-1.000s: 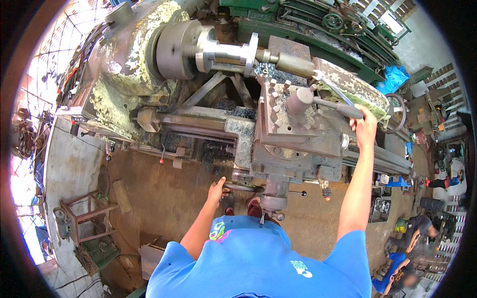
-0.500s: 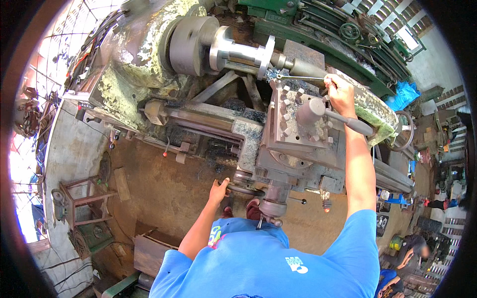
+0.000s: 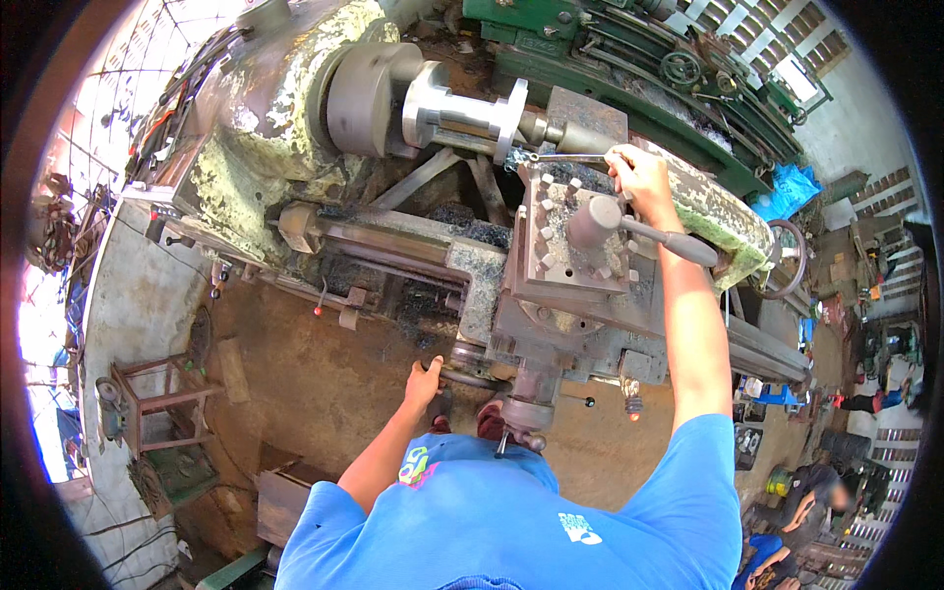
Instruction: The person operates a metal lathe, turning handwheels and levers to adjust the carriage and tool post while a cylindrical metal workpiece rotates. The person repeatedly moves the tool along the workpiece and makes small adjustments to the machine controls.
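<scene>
My right hand [image 3: 641,180] is closed around one end of a long thin wrench [image 3: 578,157], held level above the tool post [image 3: 565,258] of a lathe. The wrench's ring end lies at a tangle of metal chips [image 3: 515,158], beside the right flange of a shiny spool-shaped metal workpiece [image 3: 467,109]. That workpiece sits between the chuck [image 3: 362,103] and the tailstock centre [image 3: 551,133]. Lower down, my left hand [image 3: 424,382] is wrapped round the rim of the carriage handwheel [image 3: 474,378]. Under my right forearm passes the tool post's clamping lever [image 3: 678,244].
A green lathe [image 3: 629,74] stands behind. The tailstock handwheel [image 3: 787,261] is at the right. On the left are a rusty metal stand [image 3: 167,393] and the paint-chipped headstock [image 3: 241,182]. Other people [image 3: 806,497] are low at the far right.
The whole view has shifted slightly, so the lathe appears a little further left. My right hand still grips the wrench by the flange, and my left hand stays on the handwheel.
</scene>
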`<state>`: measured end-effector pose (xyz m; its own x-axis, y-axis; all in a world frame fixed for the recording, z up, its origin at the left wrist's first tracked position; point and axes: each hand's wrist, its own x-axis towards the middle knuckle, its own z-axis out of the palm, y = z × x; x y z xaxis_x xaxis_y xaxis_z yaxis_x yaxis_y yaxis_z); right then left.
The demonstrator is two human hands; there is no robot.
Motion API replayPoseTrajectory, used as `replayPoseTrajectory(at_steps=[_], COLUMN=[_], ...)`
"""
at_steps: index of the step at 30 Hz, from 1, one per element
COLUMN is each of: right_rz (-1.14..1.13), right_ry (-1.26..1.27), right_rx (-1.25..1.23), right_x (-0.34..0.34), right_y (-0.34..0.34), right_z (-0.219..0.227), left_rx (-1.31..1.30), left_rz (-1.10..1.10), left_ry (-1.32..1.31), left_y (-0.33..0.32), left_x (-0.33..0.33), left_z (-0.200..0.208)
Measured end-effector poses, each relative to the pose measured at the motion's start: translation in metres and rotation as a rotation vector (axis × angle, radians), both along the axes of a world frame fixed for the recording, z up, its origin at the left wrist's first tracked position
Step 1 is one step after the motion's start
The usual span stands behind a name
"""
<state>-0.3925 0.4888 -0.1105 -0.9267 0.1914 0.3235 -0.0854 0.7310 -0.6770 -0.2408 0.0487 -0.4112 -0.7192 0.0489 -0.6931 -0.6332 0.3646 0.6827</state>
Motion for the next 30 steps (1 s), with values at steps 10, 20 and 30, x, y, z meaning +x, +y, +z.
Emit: replayPoseTrajectory(at_steps=[10, 20, 30], right_rz=[0.057, 0.074, -0.160], right_ry=[-0.097, -0.234, -0.100], right_rx=[-0.150, 0.219, -0.280], right_x=[0.007, 0.040, 0.078], right_y=[0.000, 0.018, 0.046], right_z=[-0.014, 0.005, -0.013], left_rx=[-0.114, -0.025, -0.082], left_rz=[-0.054, -0.030, -0.050], left_ry=[0.003, -0.030, 0.013], left_y=[0.003, -0.003, -0.006], left_x=[0.002, 0.005, 0.011], left_z=[0.014, 0.015, 0.010])
